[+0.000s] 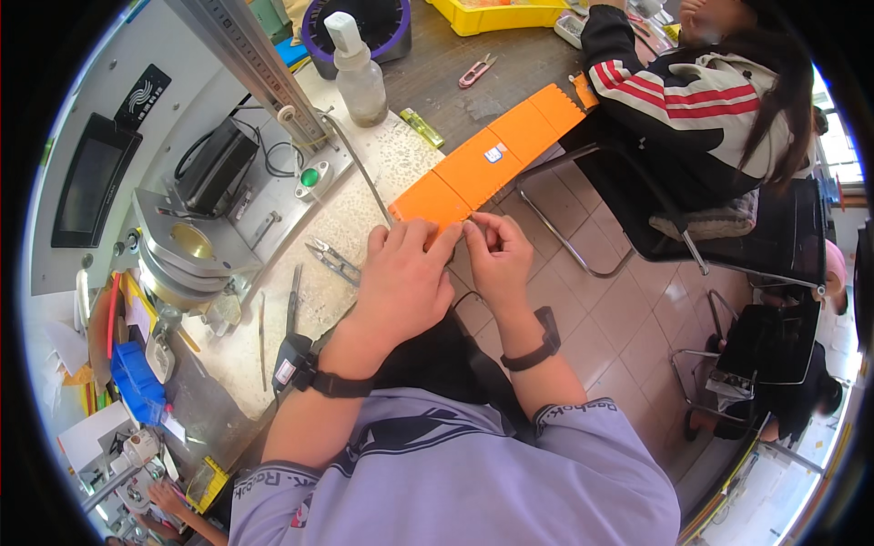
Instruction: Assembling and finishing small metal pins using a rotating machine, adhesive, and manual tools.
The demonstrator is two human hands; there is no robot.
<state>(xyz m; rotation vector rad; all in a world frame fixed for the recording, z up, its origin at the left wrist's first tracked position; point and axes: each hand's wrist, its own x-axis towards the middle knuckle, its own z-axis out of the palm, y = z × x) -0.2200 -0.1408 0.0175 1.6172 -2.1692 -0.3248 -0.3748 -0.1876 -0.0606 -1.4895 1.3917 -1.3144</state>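
Observation:
Both hands meet at the near end of a long orange panelled strip (473,168) lying along the table's edge, with a small blue-and-white label on it. My left hand (407,282) is closed, its curled fingers at the strip's near edge and its index fingertip by the right hand's fingertips. Beside it, my right hand (499,259) pinches thumb against fingers. Whatever either holds is too small or hidden to make out. Metal snips (333,260) lie left of my left hand. Farther left are a slim dark-handled tool (293,300) and a thin rod (262,341).
A machine with a ruled column (246,59), a green button (309,177) and a round metal base (187,264) stands left. Behind are a clear bottle (360,86) and pink-handled snips (477,71). Another person (692,100) sits on a black chair (728,227) at right.

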